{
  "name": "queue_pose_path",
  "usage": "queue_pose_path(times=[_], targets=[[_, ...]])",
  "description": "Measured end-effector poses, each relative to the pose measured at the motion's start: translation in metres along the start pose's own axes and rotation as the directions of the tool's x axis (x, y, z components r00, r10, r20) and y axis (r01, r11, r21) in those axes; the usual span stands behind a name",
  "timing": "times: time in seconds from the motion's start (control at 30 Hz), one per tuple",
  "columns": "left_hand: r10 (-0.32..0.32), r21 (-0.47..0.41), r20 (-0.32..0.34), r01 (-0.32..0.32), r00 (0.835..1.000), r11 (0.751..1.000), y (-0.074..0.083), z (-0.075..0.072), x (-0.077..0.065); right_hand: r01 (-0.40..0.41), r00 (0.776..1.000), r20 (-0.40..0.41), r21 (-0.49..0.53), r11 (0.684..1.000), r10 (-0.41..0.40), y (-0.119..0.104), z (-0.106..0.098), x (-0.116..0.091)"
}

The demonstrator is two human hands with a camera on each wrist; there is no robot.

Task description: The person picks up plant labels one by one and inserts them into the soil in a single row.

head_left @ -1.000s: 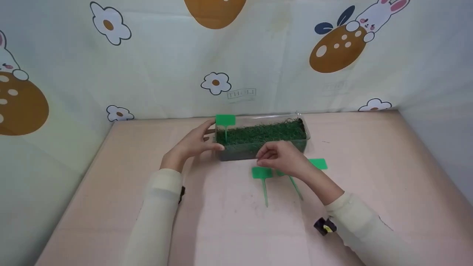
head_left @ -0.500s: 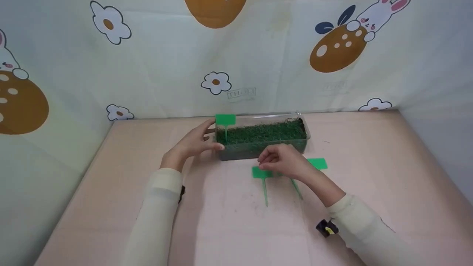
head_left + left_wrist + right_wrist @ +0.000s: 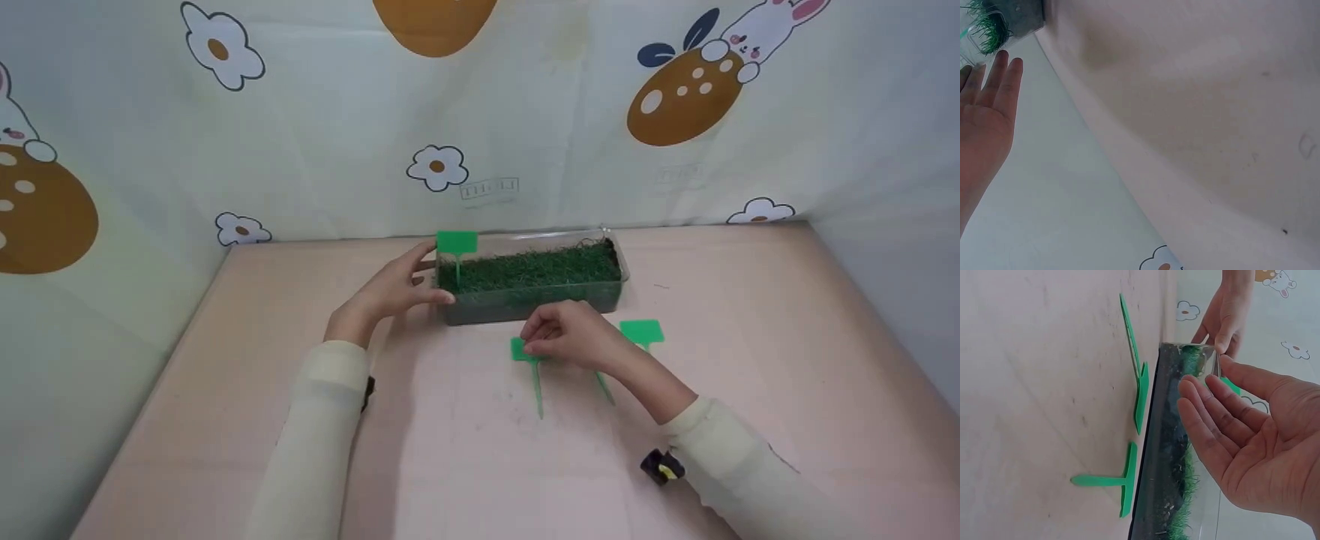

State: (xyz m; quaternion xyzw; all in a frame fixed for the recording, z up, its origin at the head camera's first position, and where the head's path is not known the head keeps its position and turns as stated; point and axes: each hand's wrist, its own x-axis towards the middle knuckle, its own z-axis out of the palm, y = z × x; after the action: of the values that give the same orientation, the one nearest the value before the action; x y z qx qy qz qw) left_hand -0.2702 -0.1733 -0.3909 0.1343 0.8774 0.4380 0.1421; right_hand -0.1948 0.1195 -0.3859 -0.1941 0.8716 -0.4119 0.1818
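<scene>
A clear plastic box of dark soil and green grass stands near the back wall. My left hand touches its left end, fairly straight fingers spread between the front and back corners. One green plant label stands upright in the grass at that end. My right hand hovers in front of the box, fingers loosely bent; the right wrist view shows nothing in its palm. Beneath it lies a second label, partly covered. Of a third, only the stem shows. A fourth label lies beyond the wrist.
A pale pink cloth covers the table. Behind it hangs a white patterned curtain with flowers and rabbits, close to the box's rear. A black wrist camera sits at the right sleeve.
My right hand has dropped slightly toward the front and now overlaps the leftmost label on the table. More of the rightmost label shows. The left hand and box have stayed put.
</scene>
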Motion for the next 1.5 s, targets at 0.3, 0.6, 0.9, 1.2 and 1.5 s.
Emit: queue_pose_path(times=[0.3,0.6,0.9,1.2,1.5], targets=[[0.002,-0.006,-0.003,-0.002,1.0,1.0,0.0,0.0001,-0.0001,-0.008,1.0,0.013,-0.036,0.999,0.008,0.0012,0.0015,-0.0011],[0.007,-0.024,0.006,-0.007,1.0,1.0,-0.0008,0.0009,0.0009,-0.012,0.999,0.029,-0.048,0.999,0.013,0.0044,0.0027,-0.0011],[-0.012,-0.034,0.003,0.012,1.0,0.999,-0.0003,0.0015,-0.0004,0.001,0.999,0.034,-0.07,0.998,0.001,0.005,0.0043,0.0006],[-0.01,-0.03,0.002,0.01,1.0,0.999,-0.0011,0.0012,-0.0008,-0.026,0.998,0.048,-0.064,0.998,0.029,0.0054,0.004,0.0004],[-0.013,-0.037,0.0,0.013,1.0,0.999,-0.0015,0.0016,-0.001,-0.043,0.998,0.045,-0.082,0.996,0.046,0.0059,0.0052,0.0004]])
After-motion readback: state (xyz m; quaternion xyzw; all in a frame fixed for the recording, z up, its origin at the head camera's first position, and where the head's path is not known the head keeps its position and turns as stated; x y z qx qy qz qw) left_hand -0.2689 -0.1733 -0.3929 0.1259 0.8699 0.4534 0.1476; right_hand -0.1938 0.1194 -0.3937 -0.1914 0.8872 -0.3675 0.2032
